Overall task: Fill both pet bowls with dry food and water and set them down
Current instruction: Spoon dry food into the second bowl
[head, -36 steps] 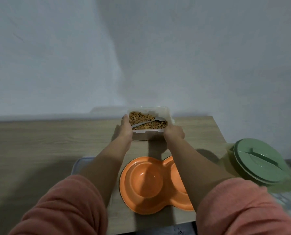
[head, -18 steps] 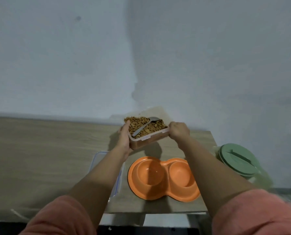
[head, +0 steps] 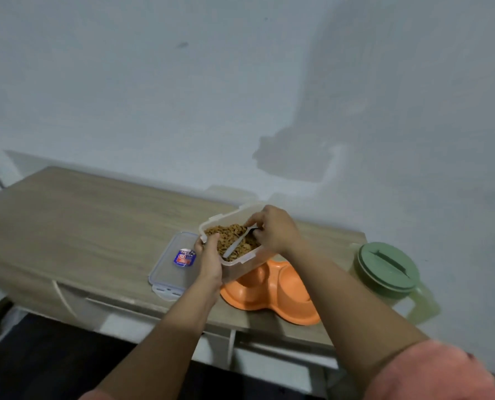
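The left hand (head: 208, 261) grips the near left corner of a clear plastic tub (head: 237, 265) of dry food (head: 231, 241), fingers curled round its rim, holding it tilted above the left half of the orange double bowl (head: 272, 295); the right hand (head: 272, 232) reaches into the tub from its far side, fingers pinching the end of a pale spoon (head: 237, 243) lying across the food; the bowl sits at the near edge of the wooden surface (head: 81, 226), towards its right corner, both hollows seemingly bare (the left one partly hidden by the tub); the tub's lid (head: 174, 265) lies flat just left of the bowl, also at the near edge; a green jug (head: 387, 269) with a lid stands beyond the surface's right edge.
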Demonstrator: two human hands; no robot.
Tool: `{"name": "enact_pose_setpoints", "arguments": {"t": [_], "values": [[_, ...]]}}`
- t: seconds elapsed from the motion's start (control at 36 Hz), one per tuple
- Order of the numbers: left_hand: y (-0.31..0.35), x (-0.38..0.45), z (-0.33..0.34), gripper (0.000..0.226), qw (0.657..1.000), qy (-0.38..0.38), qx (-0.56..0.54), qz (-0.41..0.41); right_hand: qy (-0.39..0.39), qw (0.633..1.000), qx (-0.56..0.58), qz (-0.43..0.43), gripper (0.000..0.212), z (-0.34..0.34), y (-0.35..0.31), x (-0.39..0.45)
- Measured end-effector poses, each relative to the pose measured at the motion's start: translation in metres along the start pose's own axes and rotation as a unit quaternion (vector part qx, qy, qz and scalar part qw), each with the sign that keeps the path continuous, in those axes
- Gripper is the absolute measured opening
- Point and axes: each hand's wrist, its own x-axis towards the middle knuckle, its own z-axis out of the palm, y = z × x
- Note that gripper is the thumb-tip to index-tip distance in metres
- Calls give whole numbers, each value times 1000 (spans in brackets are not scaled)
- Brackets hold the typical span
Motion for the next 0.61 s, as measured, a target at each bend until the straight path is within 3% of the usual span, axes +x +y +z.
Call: {"name": "enact_pose_setpoints", "arguments": {"t": [0.17,0.31,0.42,0.61], "values": [[-2,-19,0,45,999,0,19,36,-75,995,-16,-61,32,7,-9,-5],[-1,-28,-4,43,999,20,16,41,-77,993,-19,-90,23,11,-11,-2],[-1,-29,-7,49,999,37,4,37,8,994,33,-107,22,13,-8,1],[-4,-29,-10,55,996,63,29,49,170,954,246,-6,14,6,5,1]]}}
